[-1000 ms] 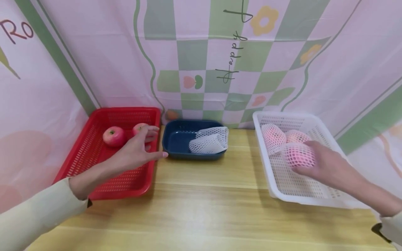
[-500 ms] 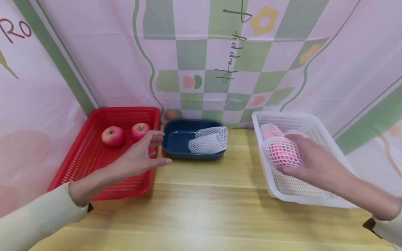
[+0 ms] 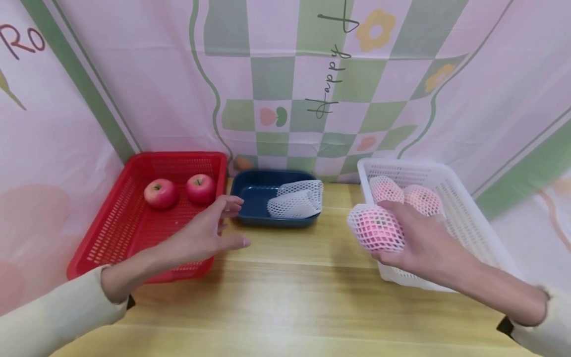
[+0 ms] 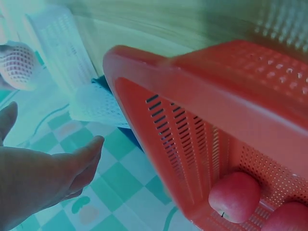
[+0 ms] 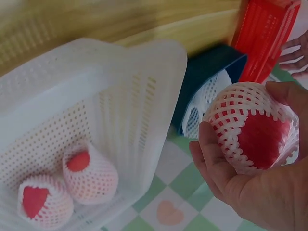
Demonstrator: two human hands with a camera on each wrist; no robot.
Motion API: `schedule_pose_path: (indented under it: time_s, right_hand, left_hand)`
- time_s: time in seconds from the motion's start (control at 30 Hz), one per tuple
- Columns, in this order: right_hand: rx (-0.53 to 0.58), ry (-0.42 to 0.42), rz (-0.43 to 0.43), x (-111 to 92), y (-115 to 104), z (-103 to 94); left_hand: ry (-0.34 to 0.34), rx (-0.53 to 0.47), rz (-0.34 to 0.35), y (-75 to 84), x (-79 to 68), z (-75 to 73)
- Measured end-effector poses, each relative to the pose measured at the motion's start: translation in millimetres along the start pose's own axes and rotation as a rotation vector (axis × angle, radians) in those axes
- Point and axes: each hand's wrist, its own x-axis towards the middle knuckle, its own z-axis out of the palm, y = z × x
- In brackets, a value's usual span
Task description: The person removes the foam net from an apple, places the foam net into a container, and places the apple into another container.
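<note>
My right hand (image 3: 424,243) grips an apple in a white foam net (image 3: 376,229), raised at the near left side of the white basket (image 3: 461,198). In the right wrist view, fingers and thumb curl round the netted apple (image 5: 262,137), and red skin shows through the net's opening. Two more netted apples (image 5: 91,173) lie inside that basket. Over the right side of the red basket (image 3: 104,218) hovers my left hand (image 3: 202,233), holding nothing, its fingers relaxed and thumb apart. Two bare red apples (image 3: 160,193) sit at the back of the red basket.
Between the baskets, against the back cloth, stands a dark blue tray (image 3: 252,198) with two loose foam nets (image 3: 292,206) in its right half. Wooden tabletop (image 3: 285,297) extends in front of it. A printed checked cloth (image 3: 272,79) hangs behind everything.
My right hand has lifted the netted apple from the white basket and carried it left, past the basket's rim. My left hand has shifted slightly right and nearer, away from the bare apples.
</note>
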Motion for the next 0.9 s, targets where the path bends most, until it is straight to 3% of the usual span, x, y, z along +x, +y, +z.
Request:
schedule_pose_path:
  time_s: [0.27, 0.6, 0.9]
  right_hand:
    - [0.036, 0.019, -0.092, -7, -11, 19.4]
    - [0.088, -0.059, -0.066, -17, -19, 40.8]
    - [0.092, -0.051, -0.09, -28, -24, 61.7]
  left_hand:
    - [-0.049, -0.061, 0.003, 1.1, -1.9, 11.3]
    - [-0.068, -0.081, 0.013, -4.0, -4.3, 25.9]
    - [-0.081, -0.115, -0.01, -11.0, -11.3, 45.0]
